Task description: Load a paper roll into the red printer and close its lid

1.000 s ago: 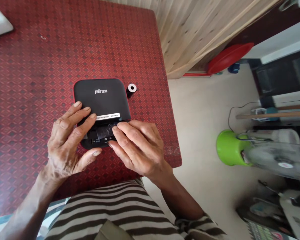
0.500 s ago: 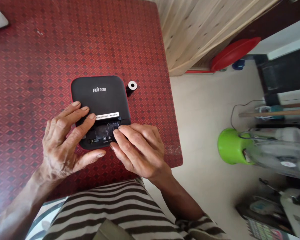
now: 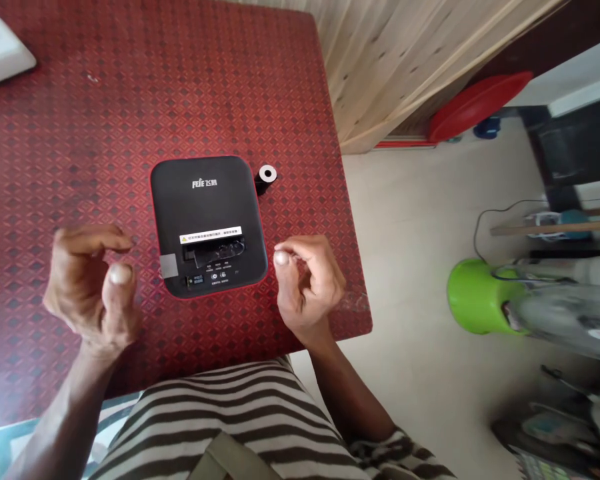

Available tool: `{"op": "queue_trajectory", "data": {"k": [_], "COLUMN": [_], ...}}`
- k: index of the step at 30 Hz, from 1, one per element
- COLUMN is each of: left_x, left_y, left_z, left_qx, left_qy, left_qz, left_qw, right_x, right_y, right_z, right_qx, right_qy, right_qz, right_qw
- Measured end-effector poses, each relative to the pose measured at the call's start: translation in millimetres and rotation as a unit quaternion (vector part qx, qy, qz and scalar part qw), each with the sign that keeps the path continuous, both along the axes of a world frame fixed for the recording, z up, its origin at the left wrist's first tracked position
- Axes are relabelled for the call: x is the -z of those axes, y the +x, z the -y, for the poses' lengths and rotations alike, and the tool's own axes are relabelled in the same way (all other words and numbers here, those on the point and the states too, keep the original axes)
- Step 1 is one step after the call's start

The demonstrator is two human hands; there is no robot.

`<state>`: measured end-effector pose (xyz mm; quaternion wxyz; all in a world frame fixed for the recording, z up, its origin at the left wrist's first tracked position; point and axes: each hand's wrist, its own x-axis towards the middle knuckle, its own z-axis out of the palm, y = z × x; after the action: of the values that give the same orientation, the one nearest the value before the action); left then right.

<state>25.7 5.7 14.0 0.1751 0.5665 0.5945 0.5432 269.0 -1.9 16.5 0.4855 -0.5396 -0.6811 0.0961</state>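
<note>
A black box-shaped device (image 3: 205,210) with a red edge and a FEIE logo lies flat on the table, its warning strip and slot facing up. Crinkled clear film (image 3: 225,252) covers the slot, and a grey patch sits at its lower left corner. Left of the device, my left hand (image 3: 93,283) hovers with curled fingers, the thumb apart from them, holding nothing. Just off the device's right side, my right hand (image 3: 310,280) is curled, thumb tip against the index finger, with nothing visible in it. Neither hand touches the device.
A small black roll with a white ring end (image 3: 267,175) stands against the device's right edge. A white object (image 3: 3,50) sits at the table's far left. The red patterned table (image 3: 300,100) ends on the right above a pale floor, where a green bucket (image 3: 467,297) stands.
Both hands have lifted off the device, the left moving left and the right moving right. My right fingers have let go of the film at the slot, which is now uncovered by hands.
</note>
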Motion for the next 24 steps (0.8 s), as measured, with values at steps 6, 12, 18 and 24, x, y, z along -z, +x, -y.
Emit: {"op": "queue_trajectory", "data": {"k": [6,12,18,24], "left_x": [7.5,-2.9,-4.6,-5.3], "left_y": [0.0,4.9,-1.3,6.0], "left_z": [4.3,8.7,12.3,13.0], "left_qx": [0.139,0.133,0.147,0.116], "left_qy": [-0.166,-0.230,-0.249,-0.259], "left_qz": [0.217,0.193,0.170,0.202], "left_qw": [0.952,0.945,0.942,0.937], "right_x": [25.3,24.8,25.3,25.5], "right_y": [-8.5,-9.4,-7.4,-7.1], "right_z": [0.2,-3.8,-3.5,-3.2], "right_qx": [0.000,-0.012,-0.015,-0.016], "right_qy": [-0.076,-0.064,-0.062,-0.063], "right_qz": [-0.052,-0.033,-0.017,-0.011], "right_qw": [0.996,0.997,0.998,0.998]}}
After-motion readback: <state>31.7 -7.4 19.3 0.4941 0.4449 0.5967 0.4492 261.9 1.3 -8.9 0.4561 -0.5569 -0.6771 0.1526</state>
